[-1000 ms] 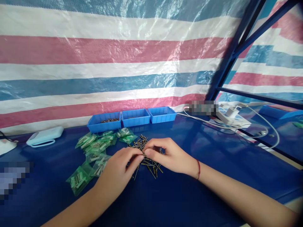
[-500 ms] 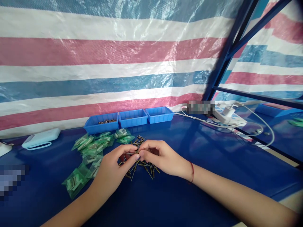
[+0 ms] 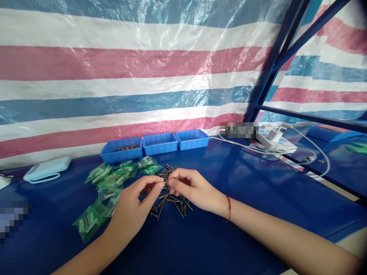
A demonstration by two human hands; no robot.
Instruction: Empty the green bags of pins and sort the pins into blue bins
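Note:
My left hand (image 3: 134, 204) and my right hand (image 3: 191, 189) meet fingertip to fingertip just above a loose pile of small dark and gold metal pins (image 3: 172, 198) on the blue table (image 3: 218, 236). Both hands are pinched shut on one small pin (image 3: 164, 186) held between them. A red string circles my right wrist. Several green plastic bags of pins (image 3: 110, 181) lie scattered left of the pile, close to my left hand.
Three blue trays (image 3: 156, 144) stand in a row behind the pile, the left one holding small parts. A white device (image 3: 47, 169) lies far left. White cables and a charger (image 3: 276, 137) sit at right beside a blue metal frame (image 3: 272, 68). A striped tarp hangs behind.
Both hands lifted slightly from the pile and drew together, pinching a pin. The view drifted a little, shifting everything leftward.

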